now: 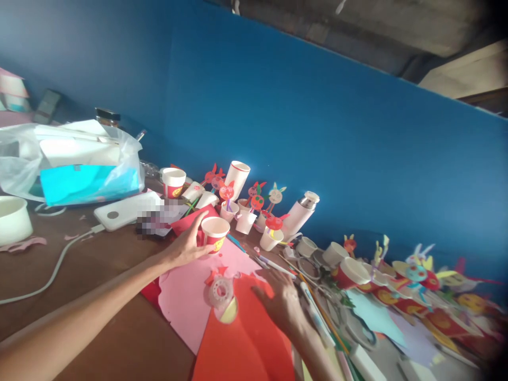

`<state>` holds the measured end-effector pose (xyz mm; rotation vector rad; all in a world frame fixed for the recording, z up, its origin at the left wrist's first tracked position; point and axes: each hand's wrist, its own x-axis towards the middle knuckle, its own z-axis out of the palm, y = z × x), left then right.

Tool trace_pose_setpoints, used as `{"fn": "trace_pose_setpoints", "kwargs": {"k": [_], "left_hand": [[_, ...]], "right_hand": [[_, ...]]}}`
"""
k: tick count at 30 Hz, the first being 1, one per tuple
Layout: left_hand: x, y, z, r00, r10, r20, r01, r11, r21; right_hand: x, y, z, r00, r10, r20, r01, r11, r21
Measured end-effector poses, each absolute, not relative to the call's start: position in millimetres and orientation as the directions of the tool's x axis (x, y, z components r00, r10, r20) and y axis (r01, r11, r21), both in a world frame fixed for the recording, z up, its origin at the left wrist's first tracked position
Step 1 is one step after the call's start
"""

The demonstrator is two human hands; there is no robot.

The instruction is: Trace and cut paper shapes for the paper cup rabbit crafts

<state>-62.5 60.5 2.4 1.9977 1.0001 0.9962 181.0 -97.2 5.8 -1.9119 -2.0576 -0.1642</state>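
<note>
My left hand is closed around the side of a red-and-white paper cup with a yellow print, its open mouth facing up. My right hand rests with fingers apart at the edge of an orange-red paper sheet, slightly blurred and holding nothing visible. Between the hands, a pale ring that looks like a tape roll lies over pink paper. Small red paper scraps are just behind the ring. Several pens lie beyond my right hand.
At the back stand small white cups with paper animal heads, a tall cup stack and a thermos. A white power bank with a cable and a plastic bag are left. More decorated cups crowd the right.
</note>
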Motion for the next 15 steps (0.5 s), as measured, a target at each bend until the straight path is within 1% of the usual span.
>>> {"fn": "trace_pose_setpoints", "kwargs": {"k": [2,4,7,9,11,13,15], "left_hand": [[-61,60,2,0.38,0.859,0.342,0.32,-0.469,0.823],[-62,61,2,0.378,0.858,0.349,0.305,-0.471,0.827],[-64,62,2,0.425,0.84,0.339,0.276,-0.476,0.835],[-64,62,1,0.448,0.827,0.341,0.253,-0.483,0.838],[-64,61,-1,0.441,0.829,0.342,0.253,-0.481,0.839],[-63,60,-2,0.434,0.838,0.33,0.275,-0.472,0.838],[-62,61,-2,0.412,0.85,0.33,0.307,-0.47,0.828]], "right_hand": [[157,-93,4,-0.108,0.951,0.291,0.972,0.162,-0.17],[138,-88,0,-0.133,0.953,0.273,0.933,0.213,-0.288],[122,-82,-9,-0.138,0.959,0.248,0.862,0.239,-0.446],[119,-80,-14,-0.13,0.961,0.246,0.818,0.244,-0.522],[122,-81,-16,-0.118,0.963,0.241,0.787,0.239,-0.569],[129,-83,-13,-0.086,0.97,0.226,0.755,0.212,-0.621],[140,-84,-7,-0.033,0.98,0.196,0.695,0.163,-0.7]]}}
